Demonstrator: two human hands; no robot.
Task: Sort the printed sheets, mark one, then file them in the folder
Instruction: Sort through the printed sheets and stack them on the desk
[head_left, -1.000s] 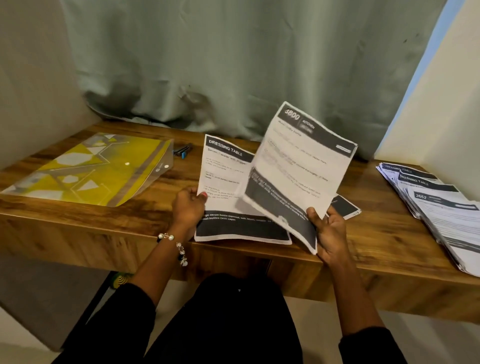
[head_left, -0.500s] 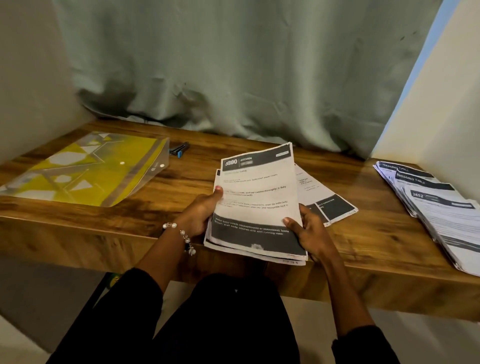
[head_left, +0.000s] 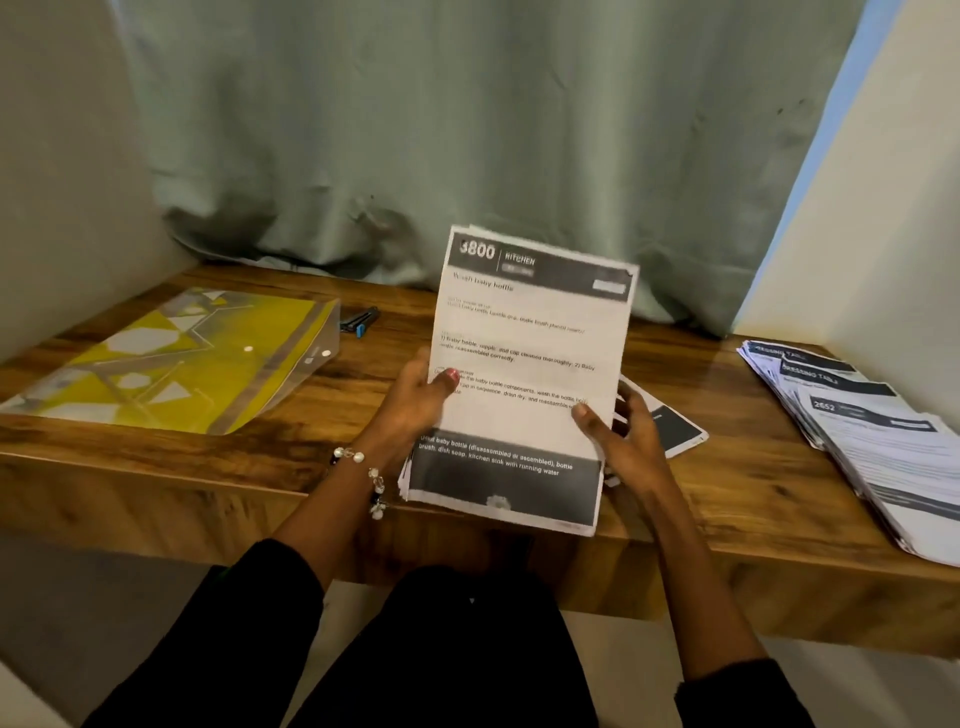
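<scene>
A small stack of printed sheets stands tilted upright at the desk's front edge, its top sheet headed "3800 KITCHEN". My left hand grips the stack's left edge, thumb on the front. My right hand holds the right edge with its thumb on the page and fingers spread behind. One more sheet lies flat on the desk behind my right hand. The yellow translucent folder lies closed at the left. A dark pen with a blue tip rests beside the folder's far corner.
A fanned pile of other printed sheets covers the desk's right end. The wooden desk sits in a niche, with a grey-green curtain behind it and walls on both sides. My dark-clothed lap is below the front edge.
My right hand laid the 3800 sheet onto the sheets in my left hand. Both hands then raised the gathered stack from flat to nearly upright on its bottom edge.
</scene>
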